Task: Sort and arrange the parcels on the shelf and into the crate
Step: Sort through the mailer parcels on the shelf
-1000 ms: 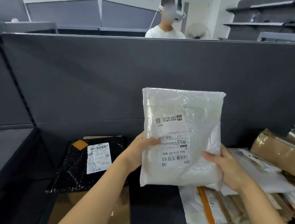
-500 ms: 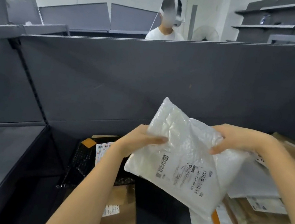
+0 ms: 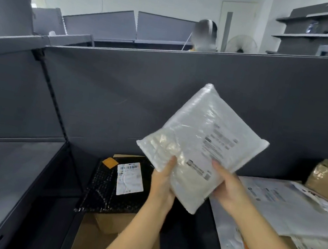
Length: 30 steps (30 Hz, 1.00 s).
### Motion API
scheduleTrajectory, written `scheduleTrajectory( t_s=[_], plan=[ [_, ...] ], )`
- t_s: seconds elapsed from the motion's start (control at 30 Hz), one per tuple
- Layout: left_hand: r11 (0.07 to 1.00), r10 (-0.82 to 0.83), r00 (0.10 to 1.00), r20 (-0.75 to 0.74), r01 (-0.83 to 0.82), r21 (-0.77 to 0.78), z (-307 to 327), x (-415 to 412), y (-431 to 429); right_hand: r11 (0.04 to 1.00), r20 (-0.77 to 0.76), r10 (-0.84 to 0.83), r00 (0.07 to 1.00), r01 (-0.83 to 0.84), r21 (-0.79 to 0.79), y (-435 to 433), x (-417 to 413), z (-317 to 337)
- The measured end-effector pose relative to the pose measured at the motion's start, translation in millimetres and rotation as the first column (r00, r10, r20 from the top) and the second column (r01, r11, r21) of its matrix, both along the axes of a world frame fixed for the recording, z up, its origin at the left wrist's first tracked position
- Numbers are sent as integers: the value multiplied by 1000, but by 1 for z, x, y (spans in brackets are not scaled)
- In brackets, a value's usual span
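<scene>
**Soft white parcel held up over the shelf**

The left hand (image 3: 163, 181) and right hand (image 3: 228, 190) each gripped a lower edge of the white parcel (image 3: 204, 140). They held it tilted in the air above the shelf (image 3: 179, 248), between the black bag (image 3: 110, 189) and the pile (image 3: 296, 211) at the right edge. Being soft, it probably wanted support underneath. Its label was blurred, the fingers behind it were hidden, and no crate could be made out.

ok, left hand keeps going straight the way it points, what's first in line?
Probably the grey back panel of the shelf: the left hand, gripping the white parcel, points up and away toward it. Gap unclear.
</scene>
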<state>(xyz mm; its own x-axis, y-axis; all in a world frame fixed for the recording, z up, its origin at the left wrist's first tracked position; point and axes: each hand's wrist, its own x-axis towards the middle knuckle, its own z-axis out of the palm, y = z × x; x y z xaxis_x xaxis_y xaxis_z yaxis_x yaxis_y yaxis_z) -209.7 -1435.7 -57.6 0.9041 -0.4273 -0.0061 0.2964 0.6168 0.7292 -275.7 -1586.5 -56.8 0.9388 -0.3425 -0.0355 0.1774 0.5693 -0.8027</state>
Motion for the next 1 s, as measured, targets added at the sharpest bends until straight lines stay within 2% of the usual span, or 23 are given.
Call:
scheduleTrajectory(
  t_s=[0.03,0.1,0.23,0.27,0.33,0.4,0.47,0.53,0.67,0.8,0.87,1.0],
  plan=[
    [999,-32,999,-14,32,17,-5,-4,0,1000,45,-24,999,24,-5,7,4,-1],
    [997,-53,998,-42,55,45,-10,-3,8,995,40,-87,995,89,-43,11,6,4],
    [993,23,995,-97,-11,117,-8,24,43,981,-7,-64,998,62,-184,-4,3,13],
    [986,52,996,-75,-40,161,-5,33,54,975,-20,-45,999,40,-220,-7,2,15],
    [930,84,995,61,-100,352,5,47,73,951,-65,19,998,-38,-306,-13,-1,16],
    [813,-73,973,218,-69,579,17,54,84,904,-123,88,989,-131,-407,-15,-1,15],
    [725,-254,935,250,13,689,28,53,83,847,-173,135,976,-204,-491,-10,1,15],
    [730,-264,933,245,27,683,35,48,76,834,-185,146,972,-221,-505,-4,3,14],
    [725,-145,960,240,-62,686,32,45,70,872,-168,118,979,-183,-454,1,7,10],
    [738,-24,987,157,-89,669,30,54,82,907,-173,63,983,-129,-401,6,14,8],
    [678,27,987,158,-135,723,32,63,95,892,-209,71,975,-156,-423,14,24,8],
    [492,51,968,245,-237,838,33,82,125,862,-305,8,952,-161,-481,49,57,2]
  ],
)
